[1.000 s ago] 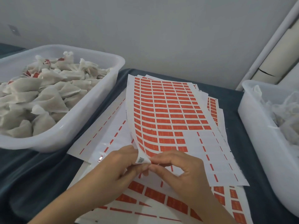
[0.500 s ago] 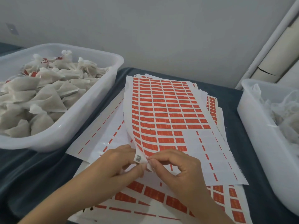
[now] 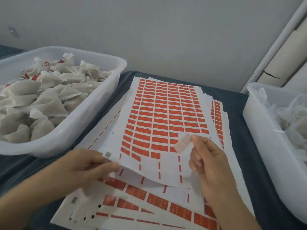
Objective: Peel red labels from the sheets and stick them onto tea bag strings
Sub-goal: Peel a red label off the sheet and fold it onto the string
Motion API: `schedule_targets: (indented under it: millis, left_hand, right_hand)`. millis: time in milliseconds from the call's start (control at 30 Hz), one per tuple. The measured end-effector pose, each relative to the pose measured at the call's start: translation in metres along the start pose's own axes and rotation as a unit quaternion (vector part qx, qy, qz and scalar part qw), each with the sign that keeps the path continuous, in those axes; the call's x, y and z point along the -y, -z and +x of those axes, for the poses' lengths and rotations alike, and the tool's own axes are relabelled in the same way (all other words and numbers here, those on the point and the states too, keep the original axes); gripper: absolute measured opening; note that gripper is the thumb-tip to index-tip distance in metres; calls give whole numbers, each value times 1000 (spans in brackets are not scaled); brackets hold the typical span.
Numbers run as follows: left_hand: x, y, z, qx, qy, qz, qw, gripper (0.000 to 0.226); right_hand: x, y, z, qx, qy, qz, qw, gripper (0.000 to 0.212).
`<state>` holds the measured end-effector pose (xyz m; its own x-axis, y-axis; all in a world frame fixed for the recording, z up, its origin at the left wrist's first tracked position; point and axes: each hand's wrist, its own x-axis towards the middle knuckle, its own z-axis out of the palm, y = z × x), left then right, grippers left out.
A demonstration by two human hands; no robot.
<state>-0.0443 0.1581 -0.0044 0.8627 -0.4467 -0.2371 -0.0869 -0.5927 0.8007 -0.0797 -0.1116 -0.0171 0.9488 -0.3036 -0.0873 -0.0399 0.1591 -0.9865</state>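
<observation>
A stack of white sheets with rows of red labels (image 3: 166,113) lies on the dark cloth in the middle. My left hand (image 3: 86,165) holds the top sheet's lifted near-left corner. My right hand (image 3: 206,156) pinches one peeled label (image 3: 183,143), seen from its pale back side, just above the sheet. Tea bags with red tags (image 3: 38,100) fill the white tub (image 3: 69,135) on the left. The near rows of the top sheet are bare backing with thin red strips.
A second white tub (image 3: 265,135) at the right holds a tangle of white tea bags and strings (image 3: 292,117). More partly used label sheets (image 3: 149,201) lie under my hands at the table's near edge. A grey wall stands behind.
The sheet's curled left edge has dropped flat. My right hand has pulled a label off the sheet and moved right and up with it; my left hand stayed at the corner.
</observation>
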Motion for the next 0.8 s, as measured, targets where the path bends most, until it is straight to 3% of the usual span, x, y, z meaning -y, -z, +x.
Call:
schedule_targets:
  millis: [67, 167, 367, 467, 533, 667, 800]
  left_hand:
    - [8, 16, -4, -7, -4, 96, 995, 43]
    - [0, 18, -4, -55, -47, 120, 990, 17]
    - [-71, -20, 2, -67, -135, -51, 987, 32]
    - [-88, -44, 35, -101, -144, -100, 979, 14]
    - [-89, -55, 57, -98, -138, -118, 978, 20]
    - [-80, -66, 77, -60, -151, -143, 976, 25]
    - [-67, -72, 79, -48, -197, -179, 963, 10]
  right_hand:
    - [1, 1, 0, 2, 36, -3, 999, 18]
    - [0, -3, -3, 28, 100, -47, 993, 20]
    - [-3, -7, -7, 33, 142, -74, 986, 22]
    - [-2, -1, 0, 11, 102, -40, 994, 38]
    - [0, 2, 6, 6, 83, -34, 996, 44]
    - [0, 13, 13, -1, 51, 63, 997, 26]
    - [-1, 16, 15, 41, 65, 31, 997, 35]
